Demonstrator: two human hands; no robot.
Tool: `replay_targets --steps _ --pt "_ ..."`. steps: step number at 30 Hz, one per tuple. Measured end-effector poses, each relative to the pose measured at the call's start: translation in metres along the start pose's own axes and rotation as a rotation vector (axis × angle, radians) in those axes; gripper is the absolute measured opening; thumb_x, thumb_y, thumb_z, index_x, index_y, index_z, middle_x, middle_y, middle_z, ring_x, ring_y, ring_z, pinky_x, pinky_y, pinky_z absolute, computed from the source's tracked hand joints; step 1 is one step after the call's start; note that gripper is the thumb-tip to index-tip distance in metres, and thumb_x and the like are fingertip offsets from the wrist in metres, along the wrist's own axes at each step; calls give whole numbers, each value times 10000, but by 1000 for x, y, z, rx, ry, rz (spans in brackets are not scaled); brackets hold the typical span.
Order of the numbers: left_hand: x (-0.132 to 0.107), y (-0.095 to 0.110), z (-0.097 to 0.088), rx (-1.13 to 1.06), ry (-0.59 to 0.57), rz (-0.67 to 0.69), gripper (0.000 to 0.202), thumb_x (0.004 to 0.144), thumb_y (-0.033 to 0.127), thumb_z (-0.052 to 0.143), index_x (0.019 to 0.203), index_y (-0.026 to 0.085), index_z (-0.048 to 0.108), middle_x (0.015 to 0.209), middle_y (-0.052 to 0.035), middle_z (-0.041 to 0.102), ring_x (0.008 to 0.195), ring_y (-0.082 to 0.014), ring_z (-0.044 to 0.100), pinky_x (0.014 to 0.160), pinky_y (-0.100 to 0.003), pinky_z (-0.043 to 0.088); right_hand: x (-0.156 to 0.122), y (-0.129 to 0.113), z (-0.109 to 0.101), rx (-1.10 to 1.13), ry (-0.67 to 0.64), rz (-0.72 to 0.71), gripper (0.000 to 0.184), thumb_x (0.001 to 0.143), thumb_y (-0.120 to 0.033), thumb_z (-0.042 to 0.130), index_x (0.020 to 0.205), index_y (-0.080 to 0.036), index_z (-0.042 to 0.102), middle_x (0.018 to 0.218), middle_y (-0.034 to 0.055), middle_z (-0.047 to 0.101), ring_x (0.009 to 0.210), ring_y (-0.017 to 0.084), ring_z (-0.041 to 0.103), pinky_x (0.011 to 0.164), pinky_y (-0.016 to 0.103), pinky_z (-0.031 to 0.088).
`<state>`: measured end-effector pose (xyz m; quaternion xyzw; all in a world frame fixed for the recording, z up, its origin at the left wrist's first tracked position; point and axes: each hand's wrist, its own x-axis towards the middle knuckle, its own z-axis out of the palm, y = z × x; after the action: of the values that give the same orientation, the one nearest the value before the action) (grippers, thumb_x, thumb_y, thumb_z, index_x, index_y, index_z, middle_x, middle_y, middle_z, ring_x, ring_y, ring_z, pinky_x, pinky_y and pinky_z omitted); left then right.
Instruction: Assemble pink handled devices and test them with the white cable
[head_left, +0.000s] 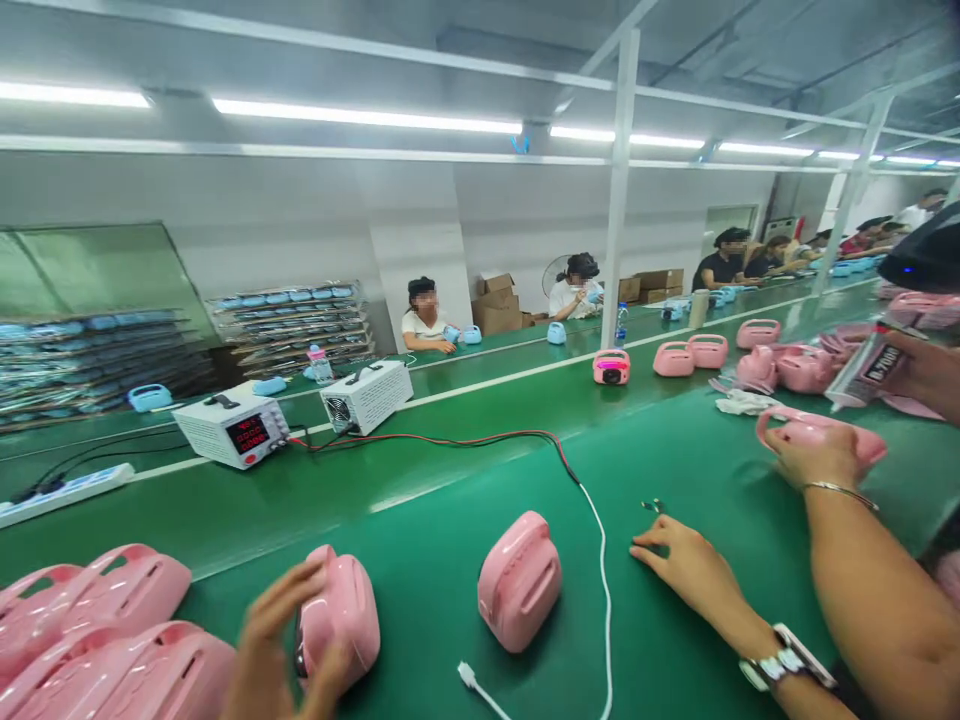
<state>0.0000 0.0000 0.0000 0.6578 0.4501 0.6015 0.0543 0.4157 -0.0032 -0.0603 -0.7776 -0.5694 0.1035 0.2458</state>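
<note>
Pink casings (519,580) dot the long green workbench (450,420).

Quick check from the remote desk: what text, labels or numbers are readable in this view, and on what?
Red digits on the power supply display: lit, too blurred to read.
Dark label on the tube held at the right edge: white lettering, not legible.
Pink casings, white box, cardboard boxes: no readable text.
</note>
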Motion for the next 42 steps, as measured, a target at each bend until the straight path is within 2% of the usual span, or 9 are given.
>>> replay_targets --steps 4,7,9,14,20,24,31,39,42 --pt "-29 22 71 -220 -299 48 533 723 297 656 1237 311 513 1335 -65 505 1263 -295 447 1068 -444 364 7 9 10 15 -31 -1 297 790 -348 458 750 -229 727 918 45 659 836 236 631 725 337 448" --pt "-34 8 116 -463 -642 -194 1044 534 324 810 1438 237 294 1468 -126 347 1366 -328 295 1135 -459 239 12 20 20 127 16 -21 310 717 -411 446 672 -228 693 858 51 670 788 242 630 724 350 454" --pt "-32 1 134 -566 -733 -325 1124 448 289 832 1438 205 306 1429 -141 401 1332 -342 346 1119 -428 275 15 25 24 208 59 -29 302 651 -441 465 631 -220 670 794 59 671 754 252 626 719 361 455" --pt "-25 20 153 -608 -487 -362 496 535 277 693 1022 181 678 962 -61 690 894 -274 621 820 -306 488 29 -11 14 530 -50 -90 271 582 -459 568 577 -193 623 601 32 613 548 183 538 549 298 401" --pt "-17 25 176 -509 -114 -585 516 596 370 721 1052 142 640 1055 -119 672 1014 -317 597 888 -393 464 59 -111 8 1127 -235 -120 422 519 -505 787 715 -174 616 556 -28 546 413 86 422 444 228 302" --pt "-18 6 177 -606 -150 -602 575 633 474 736 1073 117 638 1100 -152 657 1054 -328 582 948 -420 433 66 -138 30 1206 -259 -127 458 513 -520 819 737 -151 665 612 -4 584 436 71 407 465 230 303" --pt "-23 -7 178 -854 -206 -645 723 760 764 429 992 125 675 1067 -121 665 1056 -294 570 966 -395 425 49 -120 36 1261 -299 -80 397 516 -463 851 678 -141 683 596 -18 579 489 70 434 507 233 322" --pt "4 -9 180 -885 -316 -781 592 688 433 664 1200 160 547 1042 -63 661 935 -228 592 802 -299 458 37 -129 28 1192 -354 -37 412 477 -414 875 629 -155 593 542 -38 568 447 63 439 455 209 306" --pt "11 -7 180 -904 -432 -771 441 640 352 698 1018 130 657 974 -77 675 883 -238 590 788 -304 451 34 -129 25 1140 -396 -34 442 465 -440 874 624 -145 585 538 -23 577 423 61 440 429 203 309"
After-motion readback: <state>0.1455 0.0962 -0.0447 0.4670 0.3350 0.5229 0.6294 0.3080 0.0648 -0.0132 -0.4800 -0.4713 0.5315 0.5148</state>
